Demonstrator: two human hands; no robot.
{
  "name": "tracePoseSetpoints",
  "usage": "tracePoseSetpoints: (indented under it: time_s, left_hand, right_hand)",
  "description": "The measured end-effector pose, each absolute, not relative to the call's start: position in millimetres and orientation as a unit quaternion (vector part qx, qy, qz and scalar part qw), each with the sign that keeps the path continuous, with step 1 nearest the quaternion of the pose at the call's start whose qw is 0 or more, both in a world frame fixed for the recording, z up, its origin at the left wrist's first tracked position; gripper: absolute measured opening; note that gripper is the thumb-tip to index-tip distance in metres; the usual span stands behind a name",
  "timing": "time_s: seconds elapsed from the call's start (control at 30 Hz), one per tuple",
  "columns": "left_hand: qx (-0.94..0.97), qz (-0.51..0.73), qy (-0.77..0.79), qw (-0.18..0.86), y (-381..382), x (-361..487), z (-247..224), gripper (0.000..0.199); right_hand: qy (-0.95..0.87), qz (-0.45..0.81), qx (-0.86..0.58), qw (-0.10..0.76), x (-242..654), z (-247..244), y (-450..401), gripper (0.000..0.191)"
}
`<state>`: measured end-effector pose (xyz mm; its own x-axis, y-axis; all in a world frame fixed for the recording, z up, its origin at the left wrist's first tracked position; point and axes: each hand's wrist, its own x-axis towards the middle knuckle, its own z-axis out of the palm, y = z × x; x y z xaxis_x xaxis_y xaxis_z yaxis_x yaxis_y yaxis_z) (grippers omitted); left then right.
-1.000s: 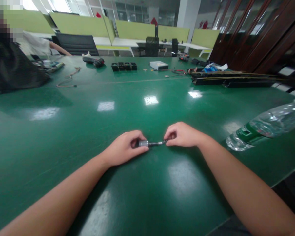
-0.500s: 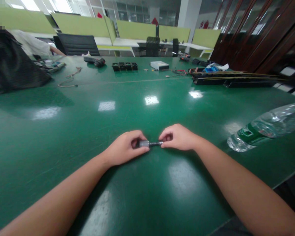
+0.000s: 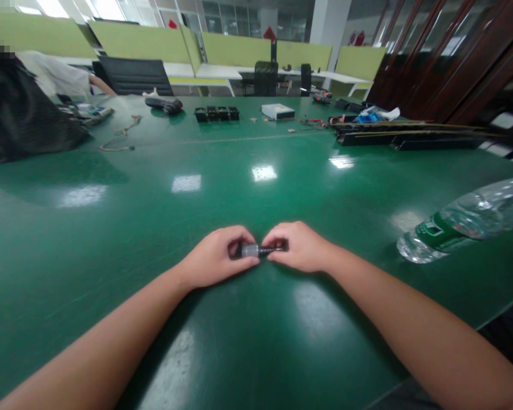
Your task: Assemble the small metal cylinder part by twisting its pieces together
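Low over the green table, my left hand grips a small grey cylinder between thumb and fingers. A thin dark shaft, ribbed near the cylinder, sticks out of its right end. My right hand closes thumb and fingertips around this shaft, right beside the cylinder. The shaft's tip reaches into the curl of the right fingers. The left end of the cylinder is hidden by my left hand. What kind of device it is, I cannot tell.
A clear plastic bottle lies on its side at the right. Along the far side are black modules, a white box, a cable and long black strips. Dark mesh stands at the left, with a person's arm beyond.
My right hand has moved left along the shaft, from its outer end to close by the cylinder. My left hand has stayed in place on the cylinder.
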<state>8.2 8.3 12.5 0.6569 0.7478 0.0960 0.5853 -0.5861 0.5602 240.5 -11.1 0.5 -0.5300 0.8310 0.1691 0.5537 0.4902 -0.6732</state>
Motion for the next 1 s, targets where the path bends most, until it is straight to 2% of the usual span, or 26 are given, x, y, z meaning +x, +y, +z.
tracePoseSetpoints:
  time_s: [0.33, 1.0]
  left_hand:
    - [0.884, 0.162, 0.358, 0.252, 8.9, 8.5, 14.4, 0.031]
    - [0.886, 0.164, 0.361, 0.242, 8.4, 9.3, 13.8, 0.024]
  right_hand:
    - [-0.845, 0.264, -0.399, 0.239, 239.1, 1.9, -11.5, 0.018]
    - [-0.857, 0.217, -0.402, 0.240, 232.5, 0.9, -14.7, 0.013]
